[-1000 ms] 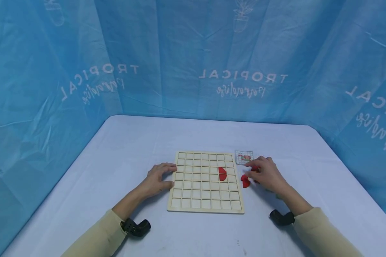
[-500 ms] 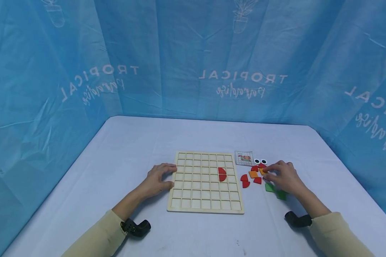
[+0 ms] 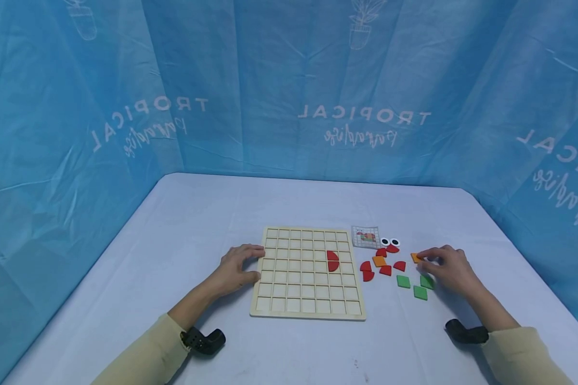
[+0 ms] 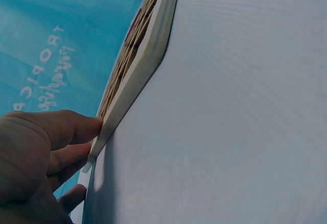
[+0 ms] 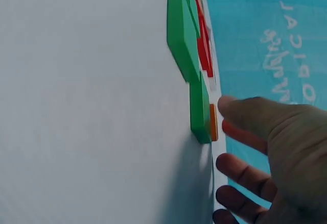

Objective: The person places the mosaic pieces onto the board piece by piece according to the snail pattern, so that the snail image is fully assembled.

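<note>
My left hand (image 3: 236, 270) rests at the left edge of a wooden grid board (image 3: 294, 278), thumb and fingers spread along the rim; the left wrist view shows the fingertips touching the board's side (image 4: 135, 71). Two red quarter-circle pieces (image 3: 333, 261) form a half circle on the board's right part. My right hand (image 3: 447, 269) is over the table, fingertips on an orange square tile (image 3: 416, 258), partly covered by them. In the right wrist view this orange tile (image 5: 213, 123) lies flat beyond a green tile (image 5: 200, 109), with the thumb and fingers apart.
Between board and right hand lie several red quarter pieces (image 3: 367, 271), another orange tile (image 3: 379, 261) and green tiles (image 3: 403, 282). Two white eye discs (image 3: 390, 242) sit behind them, beside a small pattern card (image 3: 365, 237). A blue curtain (image 3: 289, 91) surrounds the table.
My right hand has moved right, away from the red pieces, and the orange tile has shifted right with it. More red and green pieces show. The left hand and board stay put.
</note>
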A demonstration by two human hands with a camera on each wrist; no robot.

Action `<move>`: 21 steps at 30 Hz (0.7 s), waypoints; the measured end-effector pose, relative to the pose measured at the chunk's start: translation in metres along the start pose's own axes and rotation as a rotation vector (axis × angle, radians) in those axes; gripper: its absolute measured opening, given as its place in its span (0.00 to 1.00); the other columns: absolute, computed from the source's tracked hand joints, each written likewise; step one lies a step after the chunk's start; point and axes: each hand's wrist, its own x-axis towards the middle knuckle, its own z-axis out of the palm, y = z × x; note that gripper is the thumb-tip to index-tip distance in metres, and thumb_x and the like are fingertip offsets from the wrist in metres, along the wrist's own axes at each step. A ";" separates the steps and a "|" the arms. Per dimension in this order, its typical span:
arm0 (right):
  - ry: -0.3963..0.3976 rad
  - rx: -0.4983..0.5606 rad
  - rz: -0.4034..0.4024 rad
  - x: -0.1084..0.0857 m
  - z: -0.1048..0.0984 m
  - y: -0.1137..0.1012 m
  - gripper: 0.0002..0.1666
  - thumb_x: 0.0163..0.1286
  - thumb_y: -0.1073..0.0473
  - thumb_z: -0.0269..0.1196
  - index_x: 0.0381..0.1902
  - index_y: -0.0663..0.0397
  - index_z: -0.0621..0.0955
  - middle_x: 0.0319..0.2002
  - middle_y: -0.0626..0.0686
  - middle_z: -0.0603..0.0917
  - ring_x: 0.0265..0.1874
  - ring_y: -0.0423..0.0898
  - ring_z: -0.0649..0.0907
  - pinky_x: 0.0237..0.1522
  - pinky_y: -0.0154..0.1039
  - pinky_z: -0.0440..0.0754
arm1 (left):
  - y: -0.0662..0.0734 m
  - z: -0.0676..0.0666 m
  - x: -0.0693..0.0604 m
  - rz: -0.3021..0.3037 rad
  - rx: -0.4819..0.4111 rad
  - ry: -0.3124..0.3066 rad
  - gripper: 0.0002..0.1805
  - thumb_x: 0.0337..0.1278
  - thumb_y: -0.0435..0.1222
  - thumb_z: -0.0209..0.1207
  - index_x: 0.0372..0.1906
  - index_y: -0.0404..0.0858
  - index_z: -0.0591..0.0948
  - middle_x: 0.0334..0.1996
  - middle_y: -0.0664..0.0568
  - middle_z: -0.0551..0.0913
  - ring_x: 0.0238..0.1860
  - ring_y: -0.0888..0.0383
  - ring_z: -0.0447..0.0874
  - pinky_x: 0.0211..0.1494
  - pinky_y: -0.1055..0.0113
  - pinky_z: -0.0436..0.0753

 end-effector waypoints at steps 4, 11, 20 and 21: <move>-0.023 0.018 -0.029 0.001 -0.005 0.000 0.26 0.60 0.51 0.65 0.53 0.57 0.79 0.51 0.66 0.73 0.50 0.62 0.67 0.38 0.48 0.77 | 0.000 0.000 0.000 -0.005 0.001 0.001 0.27 0.47 0.31 0.63 0.58 0.37 0.76 0.65 0.47 0.71 0.71 0.43 0.56 0.73 0.41 0.45; -0.107 0.014 -0.082 0.011 -0.010 0.009 0.28 0.59 0.50 0.66 0.56 0.55 0.78 0.50 0.64 0.74 0.50 0.59 0.69 0.42 0.52 0.80 | -0.002 0.002 0.000 -0.011 -0.003 -0.001 0.27 0.46 0.31 0.63 0.58 0.37 0.76 0.65 0.47 0.71 0.71 0.44 0.56 0.74 0.42 0.43; -0.144 0.016 -0.077 0.024 -0.013 0.015 0.25 0.58 0.52 0.66 0.53 0.55 0.80 0.49 0.61 0.75 0.47 0.54 0.70 0.39 0.43 0.79 | -0.001 0.001 0.001 -0.008 0.007 0.001 0.27 0.47 0.32 0.63 0.58 0.38 0.76 0.65 0.48 0.70 0.72 0.43 0.55 0.74 0.41 0.42; -0.143 0.019 -0.076 0.024 -0.013 0.016 0.25 0.58 0.52 0.66 0.53 0.55 0.81 0.48 0.60 0.75 0.47 0.54 0.70 0.39 0.42 0.78 | -0.001 0.000 0.001 -0.005 0.006 0.001 0.27 0.47 0.32 0.63 0.58 0.37 0.76 0.65 0.48 0.70 0.72 0.43 0.55 0.75 0.41 0.41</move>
